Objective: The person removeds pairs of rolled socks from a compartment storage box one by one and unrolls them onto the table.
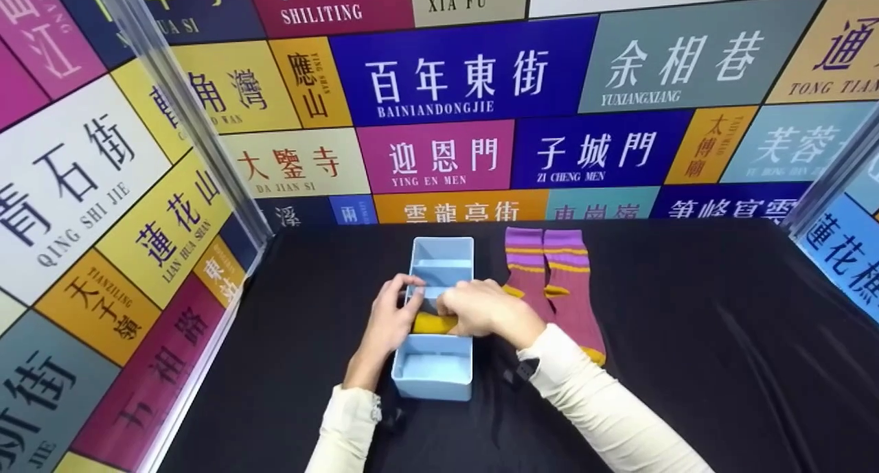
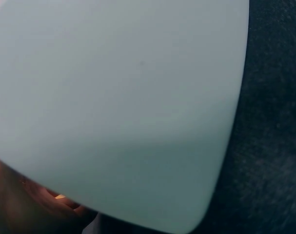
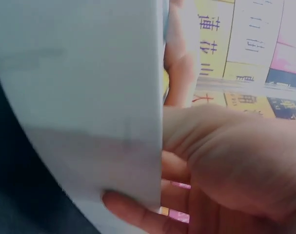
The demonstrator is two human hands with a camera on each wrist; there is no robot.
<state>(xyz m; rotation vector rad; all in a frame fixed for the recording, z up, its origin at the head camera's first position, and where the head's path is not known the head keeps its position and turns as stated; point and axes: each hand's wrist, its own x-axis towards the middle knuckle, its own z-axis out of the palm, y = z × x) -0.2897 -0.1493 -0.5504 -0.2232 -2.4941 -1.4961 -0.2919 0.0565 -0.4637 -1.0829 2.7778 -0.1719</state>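
Observation:
A long light blue divided box stands on the black-covered table. A yellow item, seemingly soft like a folded sock, sits in a compartment nearer its front; much of it is hidden by the hands. My left hand grips the box's left wall, thumb and index finger over the rim beside the yellow item. From the right side my right hand reaches over, its curled fingers on the yellow item. In the right wrist view, one fingertip lies against the box's outer wall. That wall fills most of the left wrist view.
Right of the box, a pair of mauve socks with purple cuffs and yellow stripes lies flat, partly behind the right hand. Black cloth covers the table. Panels printed with place names rise behind and at both sides.

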